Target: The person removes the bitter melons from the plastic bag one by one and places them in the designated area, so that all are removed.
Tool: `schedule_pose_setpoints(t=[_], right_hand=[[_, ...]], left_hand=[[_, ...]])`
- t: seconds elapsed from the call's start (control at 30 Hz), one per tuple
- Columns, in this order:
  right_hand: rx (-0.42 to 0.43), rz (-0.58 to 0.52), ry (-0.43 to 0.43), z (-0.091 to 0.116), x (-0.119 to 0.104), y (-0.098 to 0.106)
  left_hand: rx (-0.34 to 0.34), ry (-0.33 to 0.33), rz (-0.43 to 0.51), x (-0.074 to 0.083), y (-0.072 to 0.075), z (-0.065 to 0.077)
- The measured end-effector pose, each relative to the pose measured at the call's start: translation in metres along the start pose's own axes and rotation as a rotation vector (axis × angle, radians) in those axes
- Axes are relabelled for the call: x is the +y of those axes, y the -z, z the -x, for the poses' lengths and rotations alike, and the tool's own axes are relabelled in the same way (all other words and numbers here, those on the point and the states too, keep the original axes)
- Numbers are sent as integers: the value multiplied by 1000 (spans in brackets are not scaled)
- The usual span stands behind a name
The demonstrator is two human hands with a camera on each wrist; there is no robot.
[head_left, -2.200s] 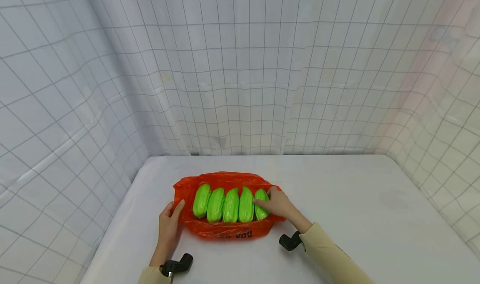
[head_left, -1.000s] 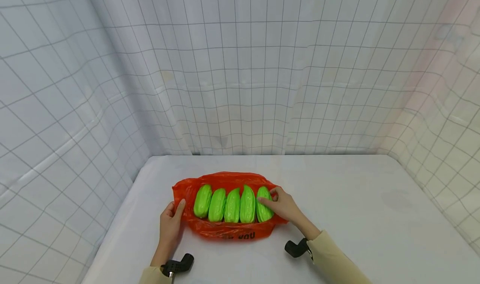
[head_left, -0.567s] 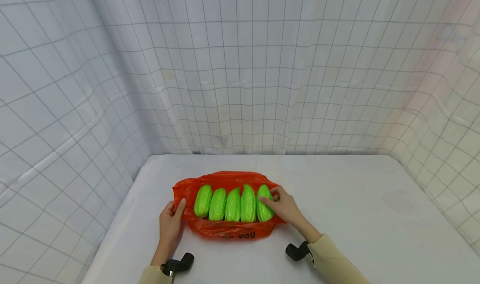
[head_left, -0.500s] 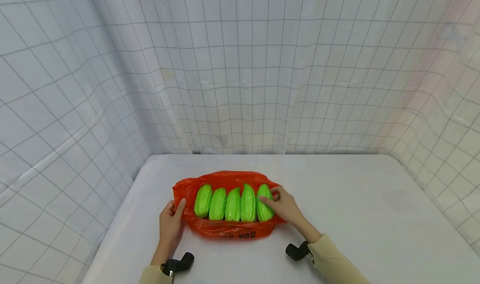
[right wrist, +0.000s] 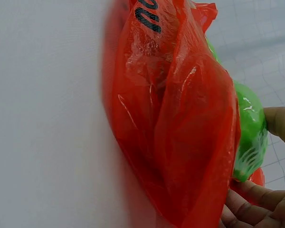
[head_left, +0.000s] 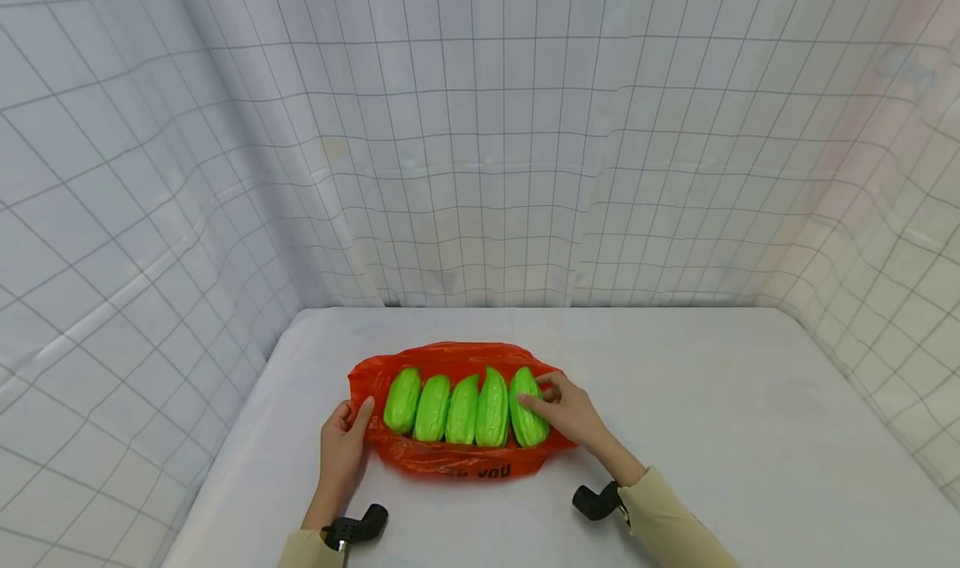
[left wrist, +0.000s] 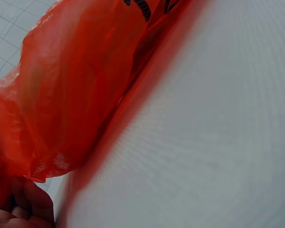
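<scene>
A red plastic bag (head_left: pixel 450 353) lies spread wide on the table, dark lettering on its near side. Several glossy, bright green, ribbed, elongated vegetables (head_left: pixel 432 409) lie side by side in it. The left hand (head_left: pixel 341 447) pinches the bag's left end between thumb and fingers; in the left wrist view curled fingers (left wrist: pixel 38 199) show beneath the red plastic (left wrist: pixel 71 95). At the bag's right end, the right hand (head_left: pixel 573 414) holds the rightmost green vegetable (head_left: pixel 528 422). In the right wrist view, thumb and fingers flank this vegetable (right wrist: pixel 249 123), partly hidden behind the bag (right wrist: pixel 180 118).
The white table (head_left: pixel 675 418) extends to the right of the bag. White curtains with a dark grid (head_left: pixel 487 176) enclose it at the back and both sides. Black wrist-worn devices (head_left: pixel 596 501) sit close above the table at each cuff.
The right hand has moved slightly right over the past two seconds. The rightmost vegetable has shifted right and leans more, with a wider gap beside it. The left hand keeps its place.
</scene>
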State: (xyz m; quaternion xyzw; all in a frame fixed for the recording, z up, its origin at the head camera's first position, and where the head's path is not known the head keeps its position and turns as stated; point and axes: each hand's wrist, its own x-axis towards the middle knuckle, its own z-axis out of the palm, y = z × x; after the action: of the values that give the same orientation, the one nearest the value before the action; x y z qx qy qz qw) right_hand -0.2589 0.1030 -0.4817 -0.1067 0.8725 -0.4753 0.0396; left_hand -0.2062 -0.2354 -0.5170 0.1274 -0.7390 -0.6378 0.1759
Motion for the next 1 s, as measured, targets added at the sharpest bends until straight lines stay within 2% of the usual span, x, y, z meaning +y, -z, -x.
schedule_pose_setpoints(t=[0.23, 0.37, 0.57, 0.67, 1.0], right_hand=[[-19, -3, 6, -1, 3, -1], [-24, -61, 0, -1, 2, 0], [-87, -180, -34, -1, 3, 3], [-104, -198, -39, -2, 3, 4], [-141, -252, -60, -2, 0, 8]], left_hand=[[-21, 2, -24, 0, 0, 0], [-27, 4, -15, 1, 0, 0], [-46, 31, -9, 2, 2, -1], [-48, 40, 0, 2, 2, -1], [-39, -7, 9, 1, 0, 0]])
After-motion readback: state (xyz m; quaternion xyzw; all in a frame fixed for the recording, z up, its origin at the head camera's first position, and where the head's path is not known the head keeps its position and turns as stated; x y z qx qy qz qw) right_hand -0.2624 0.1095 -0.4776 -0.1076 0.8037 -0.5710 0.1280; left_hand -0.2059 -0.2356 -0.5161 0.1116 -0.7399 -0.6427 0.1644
